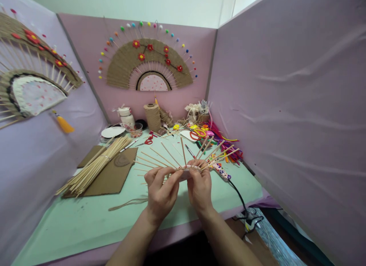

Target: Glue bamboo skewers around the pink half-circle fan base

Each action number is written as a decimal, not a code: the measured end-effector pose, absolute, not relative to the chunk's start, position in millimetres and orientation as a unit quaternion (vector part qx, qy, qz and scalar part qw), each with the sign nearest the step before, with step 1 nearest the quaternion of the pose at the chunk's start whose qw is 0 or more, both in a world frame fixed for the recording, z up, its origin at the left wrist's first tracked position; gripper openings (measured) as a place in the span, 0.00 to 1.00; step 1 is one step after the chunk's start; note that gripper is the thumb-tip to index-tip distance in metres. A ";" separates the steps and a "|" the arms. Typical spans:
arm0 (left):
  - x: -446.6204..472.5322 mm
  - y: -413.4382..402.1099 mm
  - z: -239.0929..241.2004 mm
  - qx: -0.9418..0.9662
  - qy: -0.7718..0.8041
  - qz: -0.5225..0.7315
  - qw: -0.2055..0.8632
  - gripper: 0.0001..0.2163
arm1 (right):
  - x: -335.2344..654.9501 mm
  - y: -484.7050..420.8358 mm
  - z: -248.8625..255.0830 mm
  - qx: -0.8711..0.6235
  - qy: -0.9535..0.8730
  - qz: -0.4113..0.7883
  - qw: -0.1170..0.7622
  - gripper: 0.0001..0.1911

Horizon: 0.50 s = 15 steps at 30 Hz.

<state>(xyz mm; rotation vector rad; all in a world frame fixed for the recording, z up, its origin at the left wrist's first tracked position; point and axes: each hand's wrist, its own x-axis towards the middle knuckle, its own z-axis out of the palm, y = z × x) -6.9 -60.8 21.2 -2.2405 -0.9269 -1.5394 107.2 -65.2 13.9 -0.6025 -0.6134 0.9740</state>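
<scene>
Above the table's front half I hold a small fan frame (185, 173), a pale base with thin wooden sticks fanning out from its far edge. My left hand (162, 187) pinches the base's left part, thumb and forefinger together at its upper edge. Closed on the right part is my right hand (199, 186), with its thumb on the near face. The fingers hide much of the base. A loose length of twine (127, 203) lies on the table to the left of my left hand; where its other end goes is hidden.
A bundle of sticks (94, 165) lies on cardboard (122, 182) at left. Beside my right hand is a patterned glue gun (221, 171) with a black cord. Red scissors (147, 141), a twine spool (153, 117) and colourful pipe cleaners (228, 147) lie farther back. A finished fan (117, 67) hangs behind.
</scene>
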 end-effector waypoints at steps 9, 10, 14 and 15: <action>-3.3 -66.0 24.9 -0.764 -0.314 -0.544 0.147 0.20 | 106.2 -65.2 11.7 -0.283 -0.297 0.452 0.792 0.08; -2.8 -65.8 25.3 -0.770 -0.317 -0.533 0.149 0.20 | 106.3 -65.3 11.1 -0.283 -0.299 0.452 0.792 0.08; -2.6 -65.2 26.3 -0.775 -0.318 -0.525 0.150 0.19 | 106.4 -65.4 9.3 -0.277 -0.307 0.450 0.792 0.08; -3.0 -65.1 26.6 -0.775 -0.315 -0.527 0.151 0.18 | 106.4 -65.5 9.2 -0.277 -0.307 0.450 0.792 0.08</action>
